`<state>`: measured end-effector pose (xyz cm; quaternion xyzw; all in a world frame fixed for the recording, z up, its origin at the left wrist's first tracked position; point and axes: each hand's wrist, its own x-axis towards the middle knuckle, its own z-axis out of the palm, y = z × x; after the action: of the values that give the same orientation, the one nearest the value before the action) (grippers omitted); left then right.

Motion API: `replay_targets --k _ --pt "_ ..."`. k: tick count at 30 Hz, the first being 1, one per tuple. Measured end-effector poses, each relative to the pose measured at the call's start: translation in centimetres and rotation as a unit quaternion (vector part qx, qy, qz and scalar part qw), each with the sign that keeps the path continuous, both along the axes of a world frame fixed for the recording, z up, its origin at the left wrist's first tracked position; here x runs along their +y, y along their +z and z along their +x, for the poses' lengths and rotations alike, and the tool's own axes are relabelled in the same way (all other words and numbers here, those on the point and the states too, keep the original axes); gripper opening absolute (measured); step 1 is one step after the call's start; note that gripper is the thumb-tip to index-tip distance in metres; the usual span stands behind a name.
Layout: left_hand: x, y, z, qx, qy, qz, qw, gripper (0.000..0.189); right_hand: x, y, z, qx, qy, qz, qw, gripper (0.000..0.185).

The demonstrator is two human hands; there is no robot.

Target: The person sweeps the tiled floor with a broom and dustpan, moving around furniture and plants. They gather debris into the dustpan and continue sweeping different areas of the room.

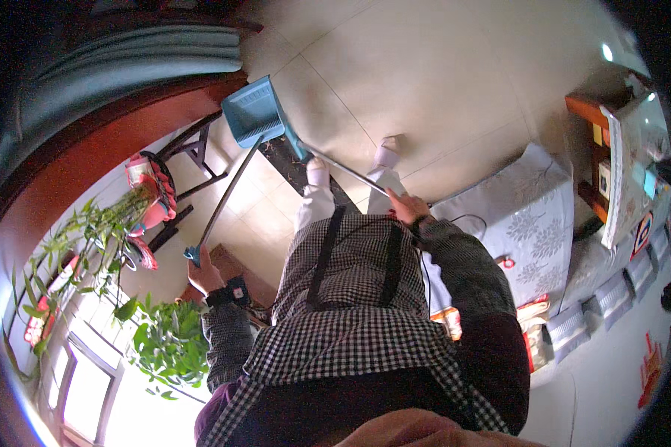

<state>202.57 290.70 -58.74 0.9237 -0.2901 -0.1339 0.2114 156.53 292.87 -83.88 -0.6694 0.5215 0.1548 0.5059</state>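
My left hand (pixel 206 274) grips the top of a long dark handle, whose lower end joins a blue plastic dustpan (pixel 253 112) on the floor. In my right hand (pixel 407 208) is the metal stick of a broom (pixel 346 172). The broom's blue head (pixel 295 142) stands beside the dustpan's right side, close to my left foot. A dark floor strip (pixel 284 161) with small bits of debris on it runs under the broom head. The dustpan's inside shows no clear contents, and the bristles are hard to make out.
Potted plants (pixel 170 335) and a small stand with a red-wrapped pot (pixel 151 184) are on the left, below a brown wooden panel (pixel 106 134). A table with a patterned cloth (pixel 509 218) stands close on my right. A dark cable (pixel 472 218) hangs near my right arm.
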Motion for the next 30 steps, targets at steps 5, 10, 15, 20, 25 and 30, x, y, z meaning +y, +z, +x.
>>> replay_targets --k 5,10,15,20,25,30 --pt "3.4 0.0 -1.4 0.007 0.051 0.001 0.999 0.030 -7.9 -5.5 0.6 0.046 0.029 -0.037 0.998 0.035" --pt "7.4 -3.7 0.7 0.023 0.056 -0.006 0.998 0.029 -11.0 -1.9 -17.5 0.167 -0.041 -0.086 0.981 0.041" --pt "9.4 -5.9 0.6 0.069 0.043 -0.040 0.996 0.029 -13.8 -1.9 -31.8 0.262 -0.158 -0.094 0.947 0.043" --pt "10.0 -7.9 1.4 0.061 0.062 0.030 0.996 0.027 -13.7 -2.4 -26.6 0.266 -0.142 -0.163 0.939 0.045" --pt "12.8 -9.3 2.6 0.244 0.245 -0.189 0.919 0.020 -14.5 -0.9 -6.4 0.028 -0.173 -0.048 0.983 0.043" --pt "11.8 -7.6 0.6 0.150 0.223 -0.028 0.963 0.017 -23.3 -4.7 13.1 -0.032 -0.037 -0.066 0.997 0.031"
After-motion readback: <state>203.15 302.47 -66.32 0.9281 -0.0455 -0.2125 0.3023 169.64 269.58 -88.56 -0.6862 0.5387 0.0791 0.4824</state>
